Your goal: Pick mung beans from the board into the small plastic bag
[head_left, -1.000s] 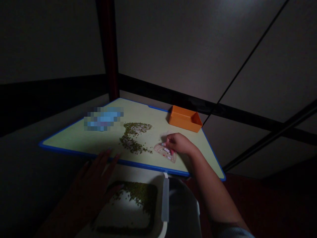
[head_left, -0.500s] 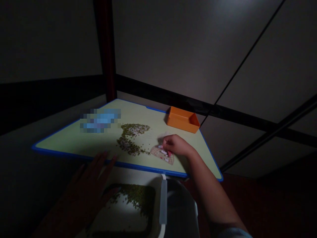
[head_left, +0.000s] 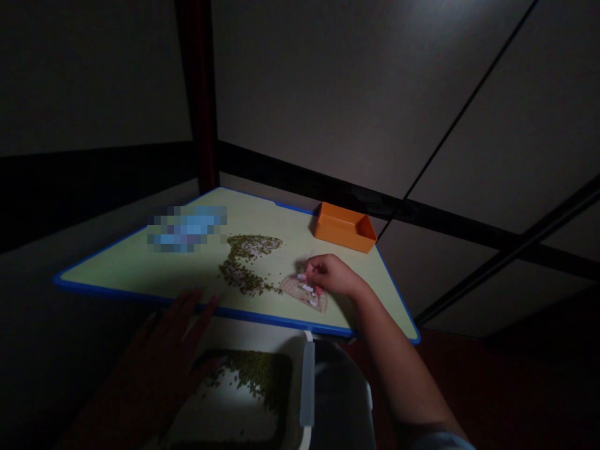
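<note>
My right hand [head_left: 330, 275] is closed in a pinch at the upper edge of a clear, pinkish half-round protractor [head_left: 300, 292] with white and red pictures on it. The protractor is low over or touching the pale board [head_left: 262, 215]; I cannot tell which. Left of it, small green beans [head_left: 241, 275] lie in a curved patch. In shadow, my left hand [head_left: 164, 350] has its fingers spread at the far left rim of a clear container [head_left: 244, 406]. Green beans lie inside that container too, and no object shows in this hand.
An orange open box [head_left: 344, 226] stands at the board's far right corner. A blurred-out blue item [head_left: 187, 229] lies at the left. The board has a raised blue edge [head_left: 262, 319], and dark wall panels [head_left: 328, 94] rise behind it. Light is dim.
The view has shifted very slightly. My right hand and the protractor have barely moved, and the bean patch looks the same. My left hand stays at the container.
</note>
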A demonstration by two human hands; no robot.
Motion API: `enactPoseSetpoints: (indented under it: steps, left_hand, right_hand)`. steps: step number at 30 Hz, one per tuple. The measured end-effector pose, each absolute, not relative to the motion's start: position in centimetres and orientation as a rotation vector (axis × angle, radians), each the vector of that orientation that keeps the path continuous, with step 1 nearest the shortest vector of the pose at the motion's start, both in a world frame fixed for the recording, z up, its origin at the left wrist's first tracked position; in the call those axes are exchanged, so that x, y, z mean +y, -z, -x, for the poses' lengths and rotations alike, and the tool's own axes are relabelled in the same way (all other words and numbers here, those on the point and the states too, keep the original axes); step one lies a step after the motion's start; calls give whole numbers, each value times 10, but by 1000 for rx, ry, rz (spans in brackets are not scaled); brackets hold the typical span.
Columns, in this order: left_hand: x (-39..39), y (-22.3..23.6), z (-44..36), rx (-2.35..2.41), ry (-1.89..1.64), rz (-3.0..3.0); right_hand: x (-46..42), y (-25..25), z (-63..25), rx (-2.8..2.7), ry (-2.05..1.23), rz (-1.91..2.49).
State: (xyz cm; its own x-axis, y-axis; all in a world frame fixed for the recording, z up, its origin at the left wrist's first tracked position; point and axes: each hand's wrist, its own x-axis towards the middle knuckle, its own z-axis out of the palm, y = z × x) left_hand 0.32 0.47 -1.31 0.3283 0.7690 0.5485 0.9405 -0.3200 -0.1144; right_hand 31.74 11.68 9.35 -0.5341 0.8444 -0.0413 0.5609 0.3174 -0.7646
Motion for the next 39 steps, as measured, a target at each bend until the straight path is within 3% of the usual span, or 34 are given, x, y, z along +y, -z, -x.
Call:
enactPoseSetpoints:
  steps: [18,26,39]
  left_hand:
    - [5,14,-1,-1497,553,2213]
    - [5,11,-2,-1510,483,2195]
    - [3,11,-3,-1476,554,2187]
  right_hand:
    - [115,-96,-314,-2211,-970,1291]
    - [123,-96,-328,-2238,-589,1472]
    - [124,-97,-324,-2218,-407,1612]
